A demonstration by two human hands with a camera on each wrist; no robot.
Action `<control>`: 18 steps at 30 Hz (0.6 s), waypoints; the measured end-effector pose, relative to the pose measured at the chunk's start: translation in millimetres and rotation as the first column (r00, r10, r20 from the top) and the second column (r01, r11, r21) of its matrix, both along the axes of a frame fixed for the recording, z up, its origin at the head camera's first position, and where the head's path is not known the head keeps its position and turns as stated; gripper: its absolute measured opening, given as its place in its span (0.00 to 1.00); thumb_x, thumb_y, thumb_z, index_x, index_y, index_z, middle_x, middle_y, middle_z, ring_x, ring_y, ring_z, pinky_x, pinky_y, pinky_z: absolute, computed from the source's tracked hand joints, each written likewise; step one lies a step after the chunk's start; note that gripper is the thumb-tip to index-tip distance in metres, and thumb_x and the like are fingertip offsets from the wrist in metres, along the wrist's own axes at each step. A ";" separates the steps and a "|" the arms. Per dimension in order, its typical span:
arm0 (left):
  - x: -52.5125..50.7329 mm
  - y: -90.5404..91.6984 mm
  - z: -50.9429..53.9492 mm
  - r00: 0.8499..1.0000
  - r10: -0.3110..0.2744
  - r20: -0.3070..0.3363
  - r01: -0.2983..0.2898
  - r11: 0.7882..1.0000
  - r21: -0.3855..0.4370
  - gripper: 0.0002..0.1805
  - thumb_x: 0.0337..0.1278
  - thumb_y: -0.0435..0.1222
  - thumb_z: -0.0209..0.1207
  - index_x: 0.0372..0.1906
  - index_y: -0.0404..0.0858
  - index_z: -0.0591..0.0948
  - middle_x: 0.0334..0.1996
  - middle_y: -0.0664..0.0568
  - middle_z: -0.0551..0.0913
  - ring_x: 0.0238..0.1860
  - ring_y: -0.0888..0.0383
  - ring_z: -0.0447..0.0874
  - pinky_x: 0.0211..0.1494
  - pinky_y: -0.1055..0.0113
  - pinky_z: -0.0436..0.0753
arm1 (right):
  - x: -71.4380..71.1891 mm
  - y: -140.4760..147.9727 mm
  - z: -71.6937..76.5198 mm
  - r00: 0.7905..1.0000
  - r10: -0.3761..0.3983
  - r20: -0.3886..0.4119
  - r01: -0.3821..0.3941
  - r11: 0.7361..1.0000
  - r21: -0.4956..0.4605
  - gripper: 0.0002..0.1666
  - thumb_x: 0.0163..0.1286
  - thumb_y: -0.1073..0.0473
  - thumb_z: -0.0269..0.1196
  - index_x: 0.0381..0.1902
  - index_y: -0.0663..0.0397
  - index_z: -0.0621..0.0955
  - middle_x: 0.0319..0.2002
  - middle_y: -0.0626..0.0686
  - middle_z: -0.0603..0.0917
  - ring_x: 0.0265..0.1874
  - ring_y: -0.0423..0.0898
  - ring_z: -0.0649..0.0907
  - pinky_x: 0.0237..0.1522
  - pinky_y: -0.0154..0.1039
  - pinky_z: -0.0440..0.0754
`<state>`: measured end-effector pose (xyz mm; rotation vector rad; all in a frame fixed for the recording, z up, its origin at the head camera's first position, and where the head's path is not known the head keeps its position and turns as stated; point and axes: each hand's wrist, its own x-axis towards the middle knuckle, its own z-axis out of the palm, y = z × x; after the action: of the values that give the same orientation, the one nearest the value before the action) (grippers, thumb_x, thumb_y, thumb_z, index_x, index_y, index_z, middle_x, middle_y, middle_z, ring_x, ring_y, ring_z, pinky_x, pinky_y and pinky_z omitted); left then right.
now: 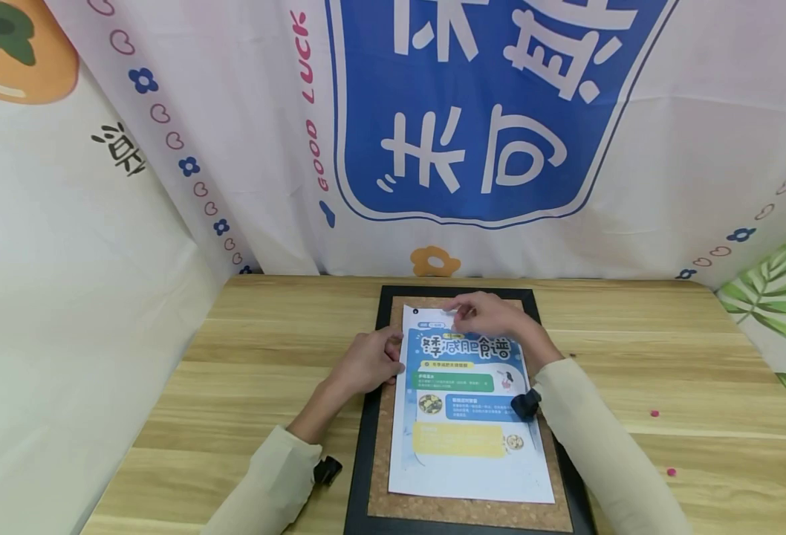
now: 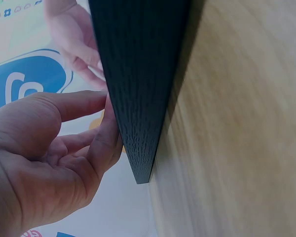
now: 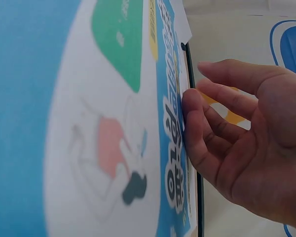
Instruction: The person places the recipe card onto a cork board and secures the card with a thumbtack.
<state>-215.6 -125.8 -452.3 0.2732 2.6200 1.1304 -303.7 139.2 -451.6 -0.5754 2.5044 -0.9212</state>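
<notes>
A printed sheet [image 1: 466,475] with blue, green and yellow areas lies on a black-framed cork board [image 1: 379,475]. A small black round pin [image 1: 416,311] is at its top left corner. My left hand [image 1: 366,362] touches the sheet's left edge, its thumb and forefinger apart. In the left wrist view the frame's dark side [image 2: 138,89] hides the fingertips of my left hand [image 2: 54,153]. My right hand [image 1: 489,314] rests on the sheet's upper part. The right wrist view shows my right hand [image 3: 246,133] with bent, relaxed fingers against the sheet [image 3: 103,187] and its thumb clear of it.
The board lies on a wooden table [image 1: 266,357] whose back edge meets a printed cloth [image 1: 266,186]. Two small red pieces, one [image 1: 654,413] farther back and one [image 1: 671,472] nearer, lie right of the board. Each wrist carries a black camera.
</notes>
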 end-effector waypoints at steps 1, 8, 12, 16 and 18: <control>-0.2 0.2 0.1 1.000 0.001 0.000 -0.001 1.000 0.000 0.29 0.64 0.23 0.69 0.70 0.30 0.77 0.34 0.47 0.83 0.24 0.59 0.85 0.28 0.69 0.85 | 1.6 2.3 0.6 1.000 0.003 0.002 -0.003 1.000 -0.002 0.28 0.77 0.56 0.67 0.73 0.51 0.80 0.53 0.55 0.88 0.51 0.51 0.84 0.61 0.51 0.82; -0.5 0.4 -0.4 1.000 0.004 -0.004 -0.004 1.000 -0.003 0.29 0.64 0.23 0.68 0.70 0.29 0.77 0.34 0.46 0.83 0.24 0.59 0.85 0.29 0.69 0.85 | 12.9 17.6 5.1 1.000 0.011 0.014 -0.011 1.000 -0.010 0.28 0.76 0.56 0.68 0.71 0.55 0.80 0.52 0.54 0.87 0.50 0.50 0.84 0.59 0.50 0.82; -0.2 0.4 -0.1 1.000 0.001 -0.012 -0.001 1.000 -0.004 0.29 0.64 0.23 0.68 0.70 0.29 0.77 0.34 0.46 0.83 0.24 0.59 0.84 0.29 0.69 0.85 | 18.2 23.8 4.5 1.000 0.008 0.002 -0.008 1.000 -0.020 0.27 0.75 0.58 0.69 0.69 0.55 0.81 0.50 0.54 0.87 0.47 0.49 0.83 0.56 0.46 0.82; 0.3 0.4 0.9 1.000 0.001 -0.005 -0.001 1.000 -0.006 0.30 0.65 0.23 0.68 0.71 0.29 0.76 0.35 0.47 0.83 0.24 0.59 0.84 0.29 0.69 0.85 | 23.2 31.2 2.2 0.999 0.036 -0.036 -0.038 0.998 -0.040 0.26 0.75 0.60 0.69 0.67 0.60 0.81 0.48 0.54 0.87 0.45 0.48 0.82 0.53 0.43 0.83; 0.6 0.6 1.1 1.000 0.000 0.000 0.000 1.000 -0.006 0.30 0.65 0.24 0.68 0.71 0.29 0.76 0.35 0.47 0.83 0.24 0.59 0.85 0.29 0.69 0.85 | 26.7 35.2 2.0 0.998 0.043 -0.046 -0.045 0.998 -0.047 0.25 0.75 0.61 0.69 0.67 0.61 0.82 0.48 0.54 0.87 0.44 0.48 0.82 0.53 0.43 0.83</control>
<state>-214.9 -125.2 -451.2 0.2726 2.6228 1.1222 -277.0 174.4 -449.6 -0.6709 2.5051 -0.9642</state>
